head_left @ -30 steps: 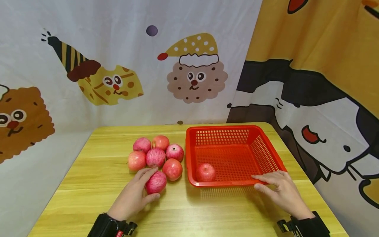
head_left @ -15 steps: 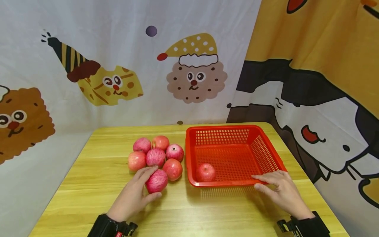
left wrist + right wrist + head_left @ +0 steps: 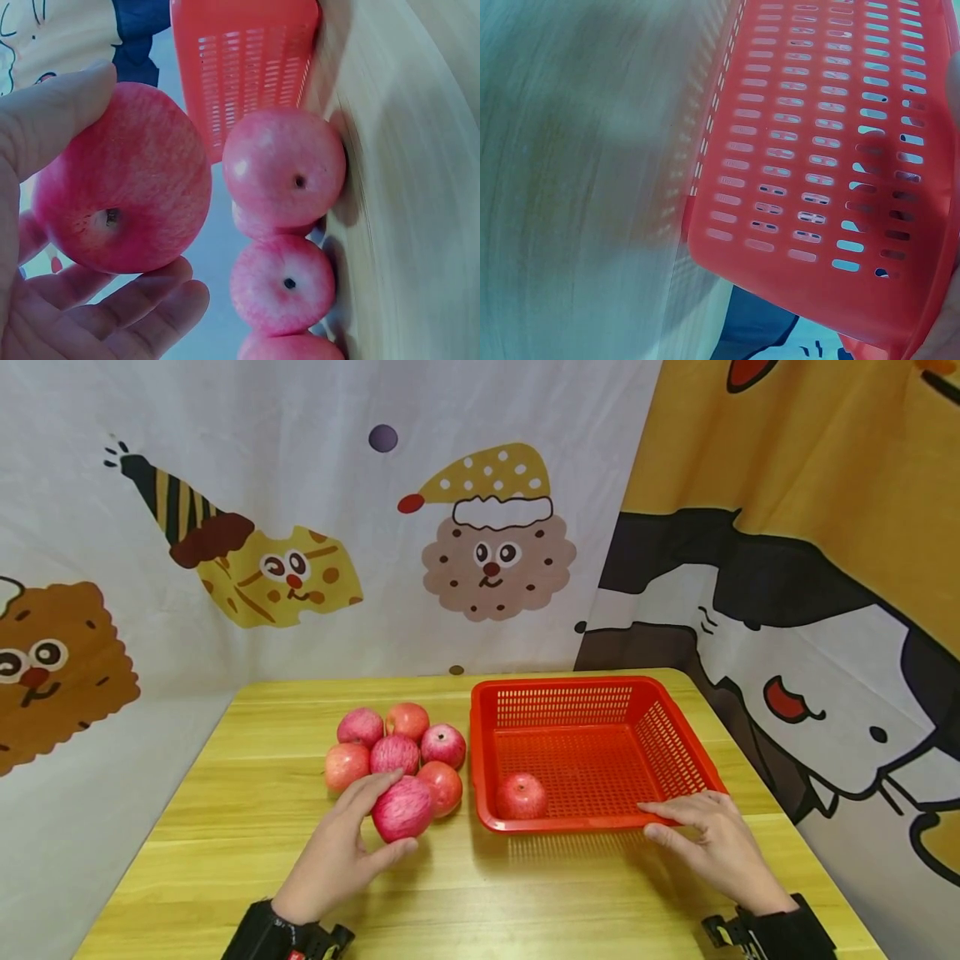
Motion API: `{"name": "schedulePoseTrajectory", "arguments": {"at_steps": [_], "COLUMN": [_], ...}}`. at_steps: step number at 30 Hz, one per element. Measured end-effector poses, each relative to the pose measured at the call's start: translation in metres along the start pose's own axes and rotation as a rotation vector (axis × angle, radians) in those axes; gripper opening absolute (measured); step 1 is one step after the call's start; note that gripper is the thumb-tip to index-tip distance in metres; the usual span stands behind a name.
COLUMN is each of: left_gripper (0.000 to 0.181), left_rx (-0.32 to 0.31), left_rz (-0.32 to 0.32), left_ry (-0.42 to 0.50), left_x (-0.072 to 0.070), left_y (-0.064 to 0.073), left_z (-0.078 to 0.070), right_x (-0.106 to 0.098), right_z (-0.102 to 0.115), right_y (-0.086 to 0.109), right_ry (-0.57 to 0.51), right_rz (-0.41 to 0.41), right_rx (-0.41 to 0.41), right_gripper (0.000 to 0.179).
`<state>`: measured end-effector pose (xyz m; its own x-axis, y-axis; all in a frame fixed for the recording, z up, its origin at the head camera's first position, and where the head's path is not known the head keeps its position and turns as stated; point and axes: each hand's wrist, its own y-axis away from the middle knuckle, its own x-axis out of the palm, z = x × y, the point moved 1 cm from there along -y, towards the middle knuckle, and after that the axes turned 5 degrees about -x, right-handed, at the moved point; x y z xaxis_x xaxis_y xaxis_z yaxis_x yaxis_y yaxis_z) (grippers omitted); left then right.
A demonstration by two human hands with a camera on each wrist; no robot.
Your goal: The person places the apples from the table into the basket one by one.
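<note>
My left hand (image 3: pixel 339 847) grips a pinkish-red apple (image 3: pixel 402 809) between thumb and fingers, raised over the table. In the left wrist view this apple (image 3: pixel 124 180) fills the space between thumb and fingertips, its stem hollow toward the camera. Just beyond it, several more apples (image 3: pixel 394 757) sit bunched together on the table. At the right stands a red plastic basket (image 3: pixel 573 824) with slotted walls, and one apple (image 3: pixel 521 797) lies in its front left corner. My right hand (image 3: pixel 708 843) holds the basket's front rim near the right corner, fingers over the rim and thumb outside.
Everything rests on a light wooden table (image 3: pixel 225 827). Behind it hangs a pale curtain (image 3: pixel 300 410) with cartoon prints, and a yellow printed curtain (image 3: pixel 810 460) runs along the right side. The basket stands close beside the bunched apples.
My left hand has lifted the apple from the table and brought it slightly right and farther forward, so it now overlaps a neighbouring apple. The right hand and basket stay put.
</note>
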<state>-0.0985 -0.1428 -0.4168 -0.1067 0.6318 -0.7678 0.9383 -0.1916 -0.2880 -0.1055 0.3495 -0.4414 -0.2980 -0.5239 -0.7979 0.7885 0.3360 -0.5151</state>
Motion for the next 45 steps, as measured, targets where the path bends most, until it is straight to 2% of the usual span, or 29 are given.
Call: {"name": "schedulePoseTrajectory", "arguments": {"at_steps": [9,15,19,24,30,37,45], "left_gripper": [0.087,0.087,0.088,0.087,0.083,0.075,0.072], "left_rx": [0.092,0.175,0.214,0.273,0.327,0.324,0.296], "left_rz": [-0.032,-0.034,0.011,0.083,0.132,0.153,0.131], "left_ry": [0.016,0.031,0.083,0.112,0.110,0.032,-0.074], "left_x": [-0.003,-0.004,0.001,0.017,0.045,0.072,0.094], "left_y": [-0.011,-0.030,-0.045,-0.060,-0.068,-0.067,-0.068], "left_z": [-0.008,-0.022,-0.037,-0.062,-0.097,-0.124,-0.141], "right_x": [0.001,0.001,0.002,0.002,0.002,0.003,0.002], "right_z": [-0.001,-0.001,-0.002,-0.003,-0.003,-0.002,-0.002], "right_y": [0.000,0.000,0.000,0.001,0.002,0.002,0.002], "right_ry": [0.003,0.000,-0.001,0.001,-0.003,0.021,0.038], "right_rz": [0.005,0.003,0.003,-0.001,-0.009,-0.009,-0.023], "right_rx": [0.001,-0.003,-0.001,-0.011,-0.015,-0.029,-0.048], "right_gripper": [0.036,0.035,0.035,0.036,0.037,0.038,0.039]}}
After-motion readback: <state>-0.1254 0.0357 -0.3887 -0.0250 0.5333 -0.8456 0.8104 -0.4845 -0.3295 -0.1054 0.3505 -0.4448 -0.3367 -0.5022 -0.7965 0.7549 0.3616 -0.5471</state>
